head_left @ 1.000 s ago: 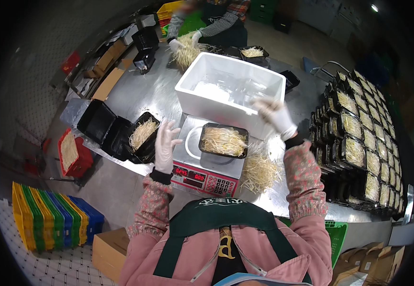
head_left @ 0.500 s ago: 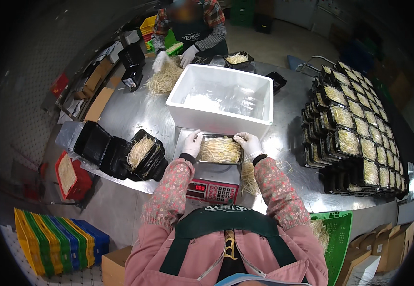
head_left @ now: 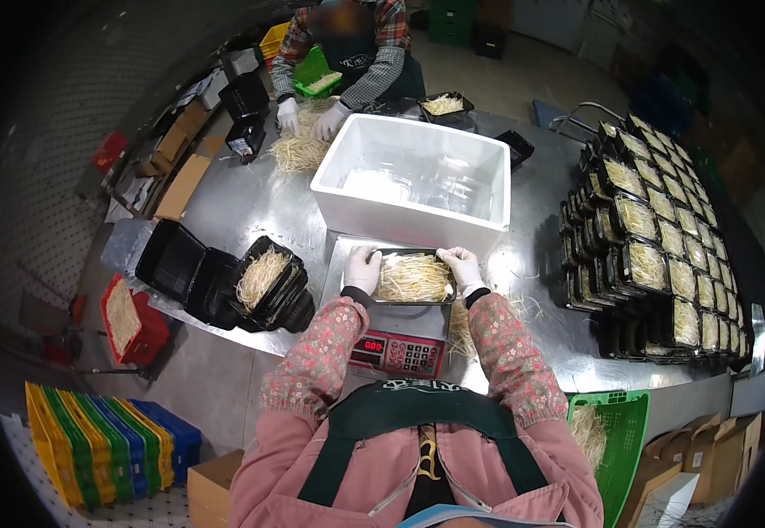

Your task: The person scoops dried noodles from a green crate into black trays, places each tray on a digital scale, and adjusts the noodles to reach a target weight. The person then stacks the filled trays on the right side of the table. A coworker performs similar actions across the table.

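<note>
A black tray of bean sprouts [head_left: 413, 278] is between my two white-gloved hands, over the top of a scale with a red front panel [head_left: 397, 354]. My left hand [head_left: 363, 267] has its fingers closed on the tray's left edge. At the upper right corner, my right hand [head_left: 462, 267] pinches the rim. Whether the tray rests on the scale or hovers just above it, I cannot tell. Directly beyond stands a large white foam box [head_left: 409, 216]. Loose sprouts [head_left: 461, 333] lie beside the scale on the right.
Stacked filled trays [head_left: 655, 238] rise at the right of the metal table [head_left: 536, 207]. Nested black trays [head_left: 268, 286] with sprouts on top sit at the left. Across the table, a co-worker's gloved hands [head_left: 329, 121] are in a sprout heap [head_left: 299, 154]. A green crate [head_left: 624, 440] stands near right.
The co-worker's hands have shifted within the sprout heap. My hands stay at the tray's two sides, with the left fingers slightly repositioned. The whole view has moved a little.
</note>
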The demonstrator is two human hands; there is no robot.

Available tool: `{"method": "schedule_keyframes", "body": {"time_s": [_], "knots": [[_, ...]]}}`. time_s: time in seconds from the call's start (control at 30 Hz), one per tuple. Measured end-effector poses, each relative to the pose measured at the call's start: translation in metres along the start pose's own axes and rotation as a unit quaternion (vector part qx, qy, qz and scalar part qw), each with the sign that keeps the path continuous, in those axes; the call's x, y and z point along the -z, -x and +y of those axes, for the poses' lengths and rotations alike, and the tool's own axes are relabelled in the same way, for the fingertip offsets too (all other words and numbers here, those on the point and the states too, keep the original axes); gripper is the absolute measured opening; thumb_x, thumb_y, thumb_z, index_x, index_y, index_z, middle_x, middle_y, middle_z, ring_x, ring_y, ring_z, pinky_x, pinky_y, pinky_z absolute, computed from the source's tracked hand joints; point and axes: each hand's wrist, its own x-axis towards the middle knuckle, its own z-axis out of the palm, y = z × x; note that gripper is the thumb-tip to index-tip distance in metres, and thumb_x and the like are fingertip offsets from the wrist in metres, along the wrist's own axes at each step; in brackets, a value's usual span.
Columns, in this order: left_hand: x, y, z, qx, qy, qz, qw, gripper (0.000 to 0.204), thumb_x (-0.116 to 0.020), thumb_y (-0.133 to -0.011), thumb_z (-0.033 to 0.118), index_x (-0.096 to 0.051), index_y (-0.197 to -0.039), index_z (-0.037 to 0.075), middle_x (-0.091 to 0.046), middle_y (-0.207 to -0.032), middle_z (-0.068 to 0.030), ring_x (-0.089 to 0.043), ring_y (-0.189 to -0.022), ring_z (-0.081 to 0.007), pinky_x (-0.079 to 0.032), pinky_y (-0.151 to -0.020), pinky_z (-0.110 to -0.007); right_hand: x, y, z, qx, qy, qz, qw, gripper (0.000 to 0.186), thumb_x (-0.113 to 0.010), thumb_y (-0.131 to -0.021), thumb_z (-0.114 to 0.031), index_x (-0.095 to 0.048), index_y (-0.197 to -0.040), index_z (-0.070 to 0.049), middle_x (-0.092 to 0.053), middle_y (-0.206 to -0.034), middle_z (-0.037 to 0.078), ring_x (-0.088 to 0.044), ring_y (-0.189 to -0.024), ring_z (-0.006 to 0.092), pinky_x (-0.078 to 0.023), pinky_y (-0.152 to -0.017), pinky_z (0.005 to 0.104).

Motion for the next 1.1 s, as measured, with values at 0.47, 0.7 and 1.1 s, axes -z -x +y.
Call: {"method": "schedule_keyframes", "body": {"time_s": [0.47, 0.7, 1.1], "knots": [[-0.009, 0.031, 0.069, -0.22, -0.351, -0.233, 0.88, 0.073, -0.044, -0.094, 0.056, -0.032, -0.15, 0.011, -0.022, -0.159, -0.0112, -0.015, -0.147, -0.0341, -0.01, -0.114, -0.062, 0.038, 0.08, -0.033, -0.132, -0.101, -0.259, 0.952, 0.076, -0.061, -0.086, 0.004, -0.026, -0.152, -0.01, -0.064, -0.11, 0.008, -0.067, -0.089, 0.0173, -0.062, -0.071, 0.0347], [-0.003, 0.027, 0.067, -0.203, -0.301, -0.249, 0.898, 0.071, -0.047, -0.094, 0.054, -0.032, -0.149, 0.011, -0.024, -0.158, -0.0111, -0.017, -0.147, -0.0324, -0.009, -0.115, -0.062, 0.027, 0.083, -0.015, -0.155, -0.223, -0.176, 0.946, 0.067, -0.064, -0.085, -0.003, -0.038, -0.147, -0.008, -0.068, -0.1, 0.006, -0.066, -0.064, 0.0159, -0.062, -0.062, 0.0359], [0.004, 0.107, 0.016, 0.252, 0.283, 0.064, 0.923, 0.038, -0.073, -0.088, 0.028, -0.048, -0.109, 0.008, -0.058, -0.092, -0.006, -0.056, -0.062, -0.0103, -0.046, -0.047, -0.025, -0.11, 0.041, -0.043, 0.371, 0.636, -0.08, 0.672, 0.055, -0.046, -0.095, -0.052, -0.051, -0.136, -0.014, -0.051, -0.138, 0.012, -0.042, -0.133, 0.0323, -0.027, -0.11, 0.0555]]}}
